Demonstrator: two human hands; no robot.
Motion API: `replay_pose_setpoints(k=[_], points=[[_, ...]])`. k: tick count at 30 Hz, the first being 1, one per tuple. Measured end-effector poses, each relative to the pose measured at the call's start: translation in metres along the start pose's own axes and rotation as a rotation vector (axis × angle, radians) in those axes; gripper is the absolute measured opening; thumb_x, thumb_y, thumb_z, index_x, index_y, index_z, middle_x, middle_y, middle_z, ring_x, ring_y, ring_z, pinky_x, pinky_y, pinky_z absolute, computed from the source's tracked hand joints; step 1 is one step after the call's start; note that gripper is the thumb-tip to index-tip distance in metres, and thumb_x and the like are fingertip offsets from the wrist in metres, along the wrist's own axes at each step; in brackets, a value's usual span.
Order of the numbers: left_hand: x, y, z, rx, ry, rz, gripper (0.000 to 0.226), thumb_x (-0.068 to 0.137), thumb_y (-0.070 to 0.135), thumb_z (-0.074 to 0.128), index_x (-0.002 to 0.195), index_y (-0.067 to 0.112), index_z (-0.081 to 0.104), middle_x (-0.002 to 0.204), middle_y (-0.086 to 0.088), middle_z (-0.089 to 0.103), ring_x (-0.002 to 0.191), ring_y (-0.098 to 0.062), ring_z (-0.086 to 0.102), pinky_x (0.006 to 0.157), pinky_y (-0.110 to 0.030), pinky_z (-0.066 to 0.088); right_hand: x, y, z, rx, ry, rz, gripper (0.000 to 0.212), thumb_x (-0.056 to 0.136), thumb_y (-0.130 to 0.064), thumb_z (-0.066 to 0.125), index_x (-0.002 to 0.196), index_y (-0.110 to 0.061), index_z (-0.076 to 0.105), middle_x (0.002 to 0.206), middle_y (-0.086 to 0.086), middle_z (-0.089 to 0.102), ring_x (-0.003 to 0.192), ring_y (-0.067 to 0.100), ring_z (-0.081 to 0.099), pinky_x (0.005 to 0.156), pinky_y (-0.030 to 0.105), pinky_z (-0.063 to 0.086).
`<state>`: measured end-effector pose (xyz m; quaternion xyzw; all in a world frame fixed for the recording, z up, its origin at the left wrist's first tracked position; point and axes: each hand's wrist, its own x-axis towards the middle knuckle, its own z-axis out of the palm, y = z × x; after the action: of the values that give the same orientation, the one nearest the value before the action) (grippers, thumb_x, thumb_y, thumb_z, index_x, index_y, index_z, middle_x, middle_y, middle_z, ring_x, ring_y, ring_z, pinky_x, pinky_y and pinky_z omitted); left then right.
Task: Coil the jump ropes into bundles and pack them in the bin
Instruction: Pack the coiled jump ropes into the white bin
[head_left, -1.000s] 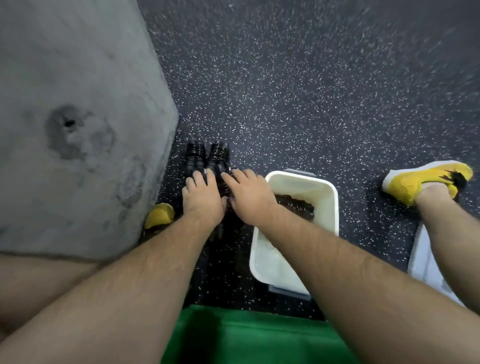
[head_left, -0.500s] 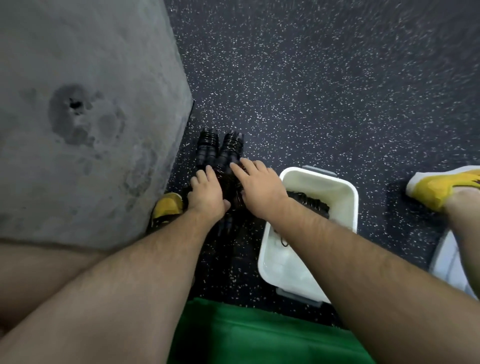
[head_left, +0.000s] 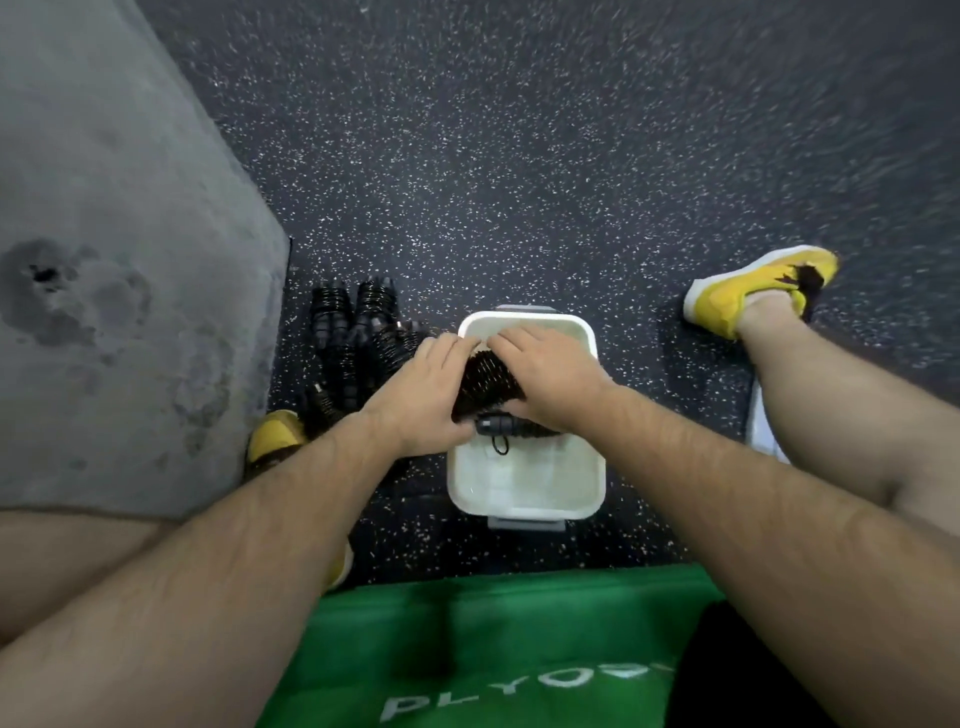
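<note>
Head view: left hand (head_left: 415, 397) and right hand (head_left: 548, 376) grip a bundle (head_left: 485, 382) over the bin (head_left: 524, 491); both have left the pile (head_left: 353, 332).

Head view. I read the light as even, diffuse and rather dim, falling from overhead, with no hard glare. The white bin (head_left: 525, 513) is the brightest surface. Soft shadows sit beside it and along the foot of the grey block (head_left: 130, 260). The speckled floor (head_left: 519, 156) smears into streaks toward the top and right edges. Wide-angle distortion bows the block's edge and stretches the forearms. The rope bundle (head_left: 485, 384) is a dark mass with only faint detail. Lettering on the green surface (head_left: 493, 623) is soft.
</note>
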<state>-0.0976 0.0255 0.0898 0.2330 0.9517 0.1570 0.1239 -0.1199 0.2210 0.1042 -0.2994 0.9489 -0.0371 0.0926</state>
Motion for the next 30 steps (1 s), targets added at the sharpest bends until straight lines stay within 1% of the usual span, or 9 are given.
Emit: replay_pose_setpoints(k=[4,7,10,12,15,18,22,26,30], points=[[0.014,0.019,0.029,-0.027,-0.106,-0.001,0.089,0.08,0.036,0.072,0.153,0.013,0.026,0.141,-0.005,0.037,0.125,-0.024,0.043,0.107,-0.038,0.042,-0.039,0.026,0.015,0.079,-0.078,0.165,0.06,0.079,-0.048,0.072,0.125,-0.017,0.051,0.118,0.001,0.057,0.1,0.025,0.059,0.082,0.039,0.052],[0.025,0.029,0.052,0.018,-0.175,-0.008,0.072,0.08,0.019,0.071,0.142,0.011,0.035,0.129,-0.007,0.042,0.111,-0.026,0.052,0.093,-0.039,0.049,-0.047,0.032,0.032,0.045,-0.125,0.214,0.054,0.079,-0.046,0.072,0.119,-0.017,0.05,0.115,0.002,0.056,0.094,0.024,0.06,0.078,0.034,0.046],[0.031,0.036,0.075,0.062,-0.279,-0.074,0.061,0.078,0.011,0.069,0.13,0.015,0.036,0.122,-0.007,0.039,0.1,-0.026,0.053,0.084,-0.037,0.051,-0.045,0.024,0.054,-0.039,-0.212,0.202,0.053,0.08,-0.049,0.071,0.118,-0.017,0.052,0.115,0.002,0.057,0.104,0.023,0.055,0.092,0.034,0.045],[0.031,0.037,0.091,0.065,-0.363,-0.149,0.066,0.08,0.007,0.069,0.133,0.017,0.031,0.126,-0.009,0.034,0.094,-0.025,0.052,0.08,-0.038,0.053,-0.043,0.019,0.072,-0.067,-0.275,0.201,0.054,0.081,-0.049,0.07,0.12,-0.016,0.053,0.118,0.003,0.057,0.111,0.023,0.051,0.098,0.034,0.041],[0.032,0.036,0.11,0.079,-0.454,-0.208,0.076,0.082,0.011,0.072,0.141,0.021,0.025,0.134,-0.014,0.03,0.094,-0.028,0.055,0.086,-0.042,0.056,-0.037,0.014,0.094,-0.026,-0.357,0.251,0.048,0.084,-0.035,0.068,0.124,-0.014,0.052,0.123,0.006,0.056,0.116,0.025,0.048,0.099,0.035,0.041],[0.034,0.04,0.123,0.096,-0.458,-0.263,0.073,0.082,0.004,0.07,0.14,0.019,0.028,0.133,-0.014,0.03,0.095,-0.029,0.051,0.087,-0.043,0.053,-0.029,0.009,0.108,-0.01,-0.405,0.28,0.045,0.085,-0.026,0.068,0.125,-0.013,0.052,0.125,0.009,0.053,0.117,0.026,0.046,0.096,0.036,0.044],[0.038,0.044,0.131,0.145,-0.438,-0.306,0.063,0.084,-0.002,0.065,0.137,0.013,0.035,0.135,-0.016,0.032,0.112,-0.035,0.05,0.093,-0.043,0.05,-0.023,0.002,0.122,0.028,-0.418,0.357,0.045,0.084,-0.016,0.069,0.126,-0.011,0.053,0.13,0.01,0.041,0.115,0.027,0.045,0.09,0.037,0.047],[0.035,0.044,0.139,0.223,-0.399,-0.272,0.053,0.089,0.001,0.062,0.138,0.006,0.043,0.137,-0.016,0.038,0.125,-0.033,0.043,0.101,-0.039,0.049,-0.028,-0.005,0.138,0.043,-0.407,0.382,0.06,0.082,-0.013,0.076,0.131,-0.008,0.043,0.129,0.011,0.044,0.117,0.029,0.047,0.089,0.036,0.052],[0.032,0.045,0.143,0.243,-0.353,-0.235,0.051,0.091,0.003,0.06,0.138,0.005,0.04,0.136,-0.015,0.048,0.125,-0.029,0.047,0.099,-0.038,0.051,-0.032,-0.01,0.145,0.069,-0.401,0.401,0.058,0.084,-0.016,0.076,0.13,-0.009,0.042,0.13,0.012,0.045,0.12,0.03,0.048,0.087,0.038,0.053]])
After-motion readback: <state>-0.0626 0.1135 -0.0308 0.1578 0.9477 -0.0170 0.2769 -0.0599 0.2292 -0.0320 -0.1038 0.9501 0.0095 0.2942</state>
